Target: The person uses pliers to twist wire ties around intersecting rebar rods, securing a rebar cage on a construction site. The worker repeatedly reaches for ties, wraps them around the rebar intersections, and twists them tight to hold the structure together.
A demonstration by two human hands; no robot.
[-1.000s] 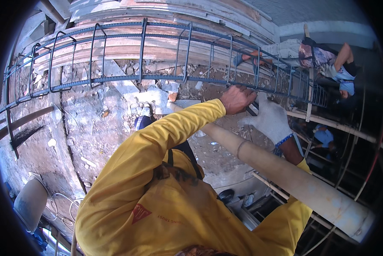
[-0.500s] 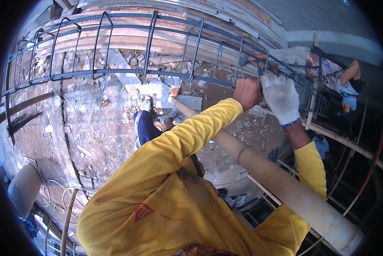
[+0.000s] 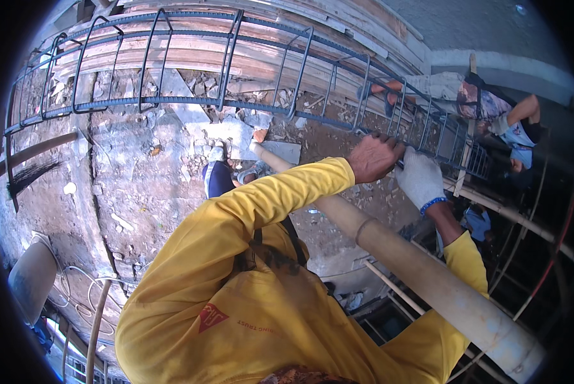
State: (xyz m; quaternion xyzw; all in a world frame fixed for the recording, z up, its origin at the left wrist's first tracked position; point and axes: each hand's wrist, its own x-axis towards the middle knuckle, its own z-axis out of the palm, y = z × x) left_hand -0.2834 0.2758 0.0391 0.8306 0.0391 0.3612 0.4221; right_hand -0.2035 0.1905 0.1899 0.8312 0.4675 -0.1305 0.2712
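Though near rebar [image 3: 184, 100], right hand [image 3: 421, 178] (gloved) now lower; curled

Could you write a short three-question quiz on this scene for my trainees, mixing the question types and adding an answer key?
1. Multiple choice. Which of the wearer's hands is gloved? A: left only; B: right only; C: both.
2. True or false. The steel bar cage stretches across the upper part of the picture.
3. Fill the gap. In this view, the yellow left sleeve crosses in ____ of the thick pale pole.

Key: 1. B, the right hand wears a white glove. 2. True. 3. front.
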